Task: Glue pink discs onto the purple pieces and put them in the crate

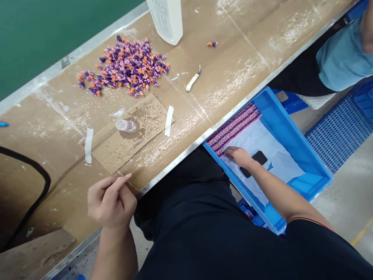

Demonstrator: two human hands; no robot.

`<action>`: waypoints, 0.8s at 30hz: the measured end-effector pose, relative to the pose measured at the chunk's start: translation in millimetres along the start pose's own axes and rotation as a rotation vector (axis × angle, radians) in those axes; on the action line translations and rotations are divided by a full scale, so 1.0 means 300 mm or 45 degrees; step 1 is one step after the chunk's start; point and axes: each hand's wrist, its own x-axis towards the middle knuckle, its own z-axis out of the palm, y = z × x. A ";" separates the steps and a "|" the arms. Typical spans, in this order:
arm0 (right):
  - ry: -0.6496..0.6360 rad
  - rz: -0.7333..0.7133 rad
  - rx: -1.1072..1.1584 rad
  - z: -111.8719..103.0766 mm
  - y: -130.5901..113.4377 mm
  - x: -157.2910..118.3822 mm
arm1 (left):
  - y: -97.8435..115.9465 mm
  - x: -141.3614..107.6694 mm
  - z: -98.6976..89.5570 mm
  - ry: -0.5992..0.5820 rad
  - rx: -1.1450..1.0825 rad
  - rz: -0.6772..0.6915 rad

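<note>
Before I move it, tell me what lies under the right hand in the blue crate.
The right hand rests on a white liner, beside packed pink-and-purple rows in the blue plastic crate. The liner's underside and the crate floor beneath it are covered, so neither can be seen.

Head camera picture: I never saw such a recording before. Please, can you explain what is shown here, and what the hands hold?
There is no machine. This single picture comes from a camera on a person's head, looking down. The right hand reaches into a blue plastic tray and touches rows of pink and purple striped pieces on a white sheet, near a flat black object. The left hand is at the tan worktop; I cannot tell whether its fingers hold anything. The worktop bears a heap of small purple and orange pieces, a pale-handled knife, and cardboard under a clear plastic bottle. A co-worker in a light blue shirt is nearby.
</note>
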 end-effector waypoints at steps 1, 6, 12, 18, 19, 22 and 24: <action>-0.004 -0.002 -0.001 0.002 0.002 0.001 | 0.001 0.002 -0.001 -0.005 0.015 -0.011; -0.023 -0.019 -0.010 0.005 0.010 0.007 | 0.003 0.005 0.001 0.049 -0.015 0.136; -0.046 -0.020 -0.031 0.005 0.015 0.013 | 0.003 -0.007 -0.007 0.031 -0.041 0.155; -0.057 -0.034 -0.044 -0.005 0.016 0.019 | 0.018 0.024 0.007 0.118 -0.112 0.286; -0.057 -0.038 -0.045 -0.007 0.015 0.019 | 0.021 0.034 0.013 0.172 -0.110 0.315; -0.053 -0.047 -0.051 -0.012 0.010 0.017 | 0.027 0.059 0.025 0.224 -0.088 0.360; -0.048 -0.050 -0.058 -0.014 0.008 0.015 | 0.028 0.066 0.027 0.232 -0.091 0.372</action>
